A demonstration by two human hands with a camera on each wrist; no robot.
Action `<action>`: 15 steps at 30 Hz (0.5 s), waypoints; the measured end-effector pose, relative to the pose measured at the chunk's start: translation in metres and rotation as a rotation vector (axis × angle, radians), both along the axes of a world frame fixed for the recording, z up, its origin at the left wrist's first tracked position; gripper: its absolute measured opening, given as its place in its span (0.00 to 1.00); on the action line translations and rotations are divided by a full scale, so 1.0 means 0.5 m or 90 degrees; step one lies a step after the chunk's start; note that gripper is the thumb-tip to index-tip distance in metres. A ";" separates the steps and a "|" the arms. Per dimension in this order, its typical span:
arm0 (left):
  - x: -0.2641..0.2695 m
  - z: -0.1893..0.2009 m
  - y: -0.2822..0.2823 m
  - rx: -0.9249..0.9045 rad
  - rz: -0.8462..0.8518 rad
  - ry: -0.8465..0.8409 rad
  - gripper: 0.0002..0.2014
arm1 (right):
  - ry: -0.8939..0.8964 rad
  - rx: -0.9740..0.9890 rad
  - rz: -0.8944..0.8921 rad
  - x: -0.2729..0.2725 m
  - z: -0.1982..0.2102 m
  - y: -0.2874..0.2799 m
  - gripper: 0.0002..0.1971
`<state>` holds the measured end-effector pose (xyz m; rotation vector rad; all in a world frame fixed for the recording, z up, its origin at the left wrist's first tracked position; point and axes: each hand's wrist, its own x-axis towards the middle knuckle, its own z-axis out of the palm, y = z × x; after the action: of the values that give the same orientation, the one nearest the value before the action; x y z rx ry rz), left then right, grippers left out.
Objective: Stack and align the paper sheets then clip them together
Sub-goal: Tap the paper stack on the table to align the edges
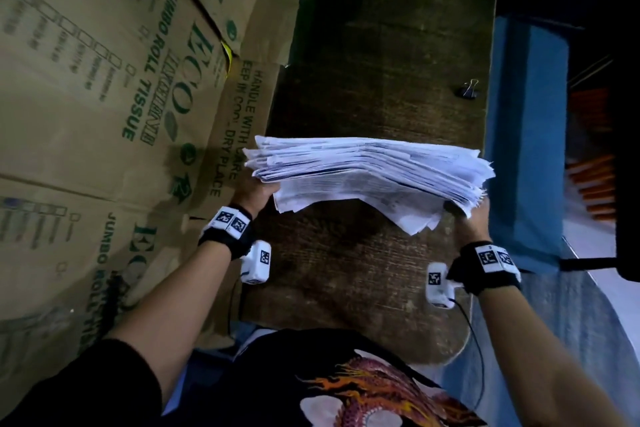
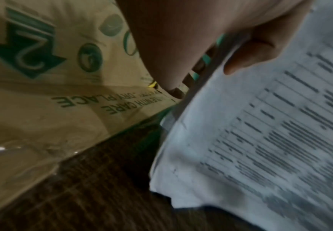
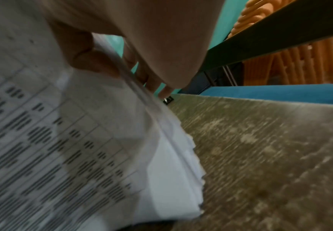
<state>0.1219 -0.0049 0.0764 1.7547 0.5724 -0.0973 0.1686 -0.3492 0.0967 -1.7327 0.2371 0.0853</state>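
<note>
A thick, uneven stack of printed paper sheets (image 1: 367,173) hangs above the dark wooden table (image 1: 381,45), tilted with its edges fanned out. My left hand (image 1: 251,191) grips the stack's left end, thumb on the near face of the sheets (image 2: 260,140) and fingers behind. At the right end my right hand (image 1: 472,218) grips the sheets (image 3: 82,140) the same way, thumb in front. A black binder clip (image 1: 468,89) lies on the table beyond the stack, near the right edge; it also peeks out past my fingertips as the clip (image 3: 168,99) in the right wrist view.
Brown cardboard boxes (image 1: 104,97) printed in green wall off the table's left side. A blue surface (image 1: 526,149) runs along the table's right edge, with orange items (image 1: 595,184) behind a dark frame.
</note>
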 end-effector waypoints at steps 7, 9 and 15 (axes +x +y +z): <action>0.022 0.016 -0.027 -0.224 0.090 0.000 0.20 | -0.055 -0.002 0.048 0.064 0.053 0.007 0.14; 0.019 0.003 -0.015 -0.251 0.154 0.015 0.29 | -0.090 -0.027 0.083 0.088 0.104 0.007 0.14; 0.040 0.102 -0.049 0.034 0.055 -0.141 0.55 | -0.218 -0.248 0.301 0.141 0.256 0.054 0.16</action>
<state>0.1418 -0.0292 0.1272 1.7620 0.4908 0.1719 0.2392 -0.3220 0.2248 -2.1272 -0.4390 0.0895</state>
